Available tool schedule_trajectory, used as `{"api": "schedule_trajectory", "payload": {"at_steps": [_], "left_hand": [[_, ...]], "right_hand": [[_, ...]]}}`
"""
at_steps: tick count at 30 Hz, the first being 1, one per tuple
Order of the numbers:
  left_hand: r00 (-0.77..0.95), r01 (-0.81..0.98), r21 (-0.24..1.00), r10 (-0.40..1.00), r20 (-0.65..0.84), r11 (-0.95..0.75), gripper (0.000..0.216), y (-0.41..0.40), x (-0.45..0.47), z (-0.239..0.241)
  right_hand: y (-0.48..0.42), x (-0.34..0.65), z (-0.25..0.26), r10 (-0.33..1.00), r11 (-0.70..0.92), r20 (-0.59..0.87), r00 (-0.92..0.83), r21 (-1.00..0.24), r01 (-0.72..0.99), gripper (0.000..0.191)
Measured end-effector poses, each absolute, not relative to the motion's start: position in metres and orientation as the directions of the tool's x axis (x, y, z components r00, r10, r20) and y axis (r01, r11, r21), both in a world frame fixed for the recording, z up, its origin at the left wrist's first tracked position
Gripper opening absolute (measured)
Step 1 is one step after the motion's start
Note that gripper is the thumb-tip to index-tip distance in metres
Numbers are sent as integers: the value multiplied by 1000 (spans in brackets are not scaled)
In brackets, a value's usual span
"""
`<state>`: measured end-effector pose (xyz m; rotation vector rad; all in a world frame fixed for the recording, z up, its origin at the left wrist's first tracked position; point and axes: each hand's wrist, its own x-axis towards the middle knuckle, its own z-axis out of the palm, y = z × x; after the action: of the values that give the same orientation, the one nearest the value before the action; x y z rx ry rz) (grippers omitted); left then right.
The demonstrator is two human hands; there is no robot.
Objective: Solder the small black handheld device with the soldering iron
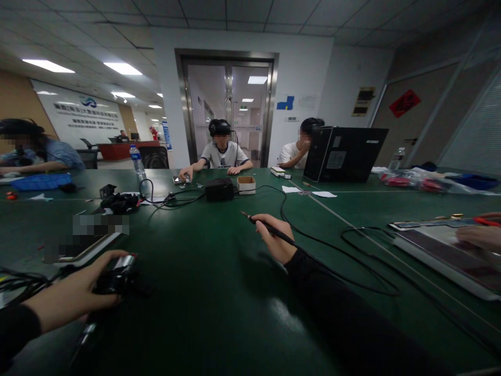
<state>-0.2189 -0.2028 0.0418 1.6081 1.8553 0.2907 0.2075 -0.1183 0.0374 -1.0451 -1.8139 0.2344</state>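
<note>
My right hand [276, 240] is closed like a pen grip round a slim black soldering iron [279, 234], its thin tip pointing forward and left above the green table [195, 250]. A black cord trails from the iron's rear along my sleeve. At the lower left, my left hand [104, 279] is wrapped round a black and silver object [119, 271], too dark and blurred to name. Just beyond that hand lies a flat device with a dark face [88, 243], partly blurred out.
A black box [219, 189] and a small open carton [246, 186] stand mid-table among cables. Further back are a water bottle [136, 161] and a black computer case [344, 155]. At right, another person's hand [481, 237] touches a large flat panel [442, 250]. Several people sit around.
</note>
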Motion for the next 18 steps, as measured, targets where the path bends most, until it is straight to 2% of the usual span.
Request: {"api": "schedule_trajectory", "payload": {"at_steps": [4, 7, 11, 18], "left_hand": [[-1, 763, 633, 980, -200, 130, 68, -184, -151, 53], [38, 777, 622, 980, -197, 95, 78, -159, -106, 58], [125, 823, 568, 972, -201, 12, 77, -122, -57, 59], [205, 809, 585, 962, -182, -61, 79, -81, 7, 53]], "right_hand": [[-119, 208, 39, 743, 606, 654, -139, -571, 553, 25], [-120, 209, 40, 751, 596, 647, -131, -578, 557, 24], [-119, 210, 40, 750, 597, 650, -124, -583, 552, 25], [-116, 212, 36, 767, 578, 631, -115, -603, 550, 25]]}}
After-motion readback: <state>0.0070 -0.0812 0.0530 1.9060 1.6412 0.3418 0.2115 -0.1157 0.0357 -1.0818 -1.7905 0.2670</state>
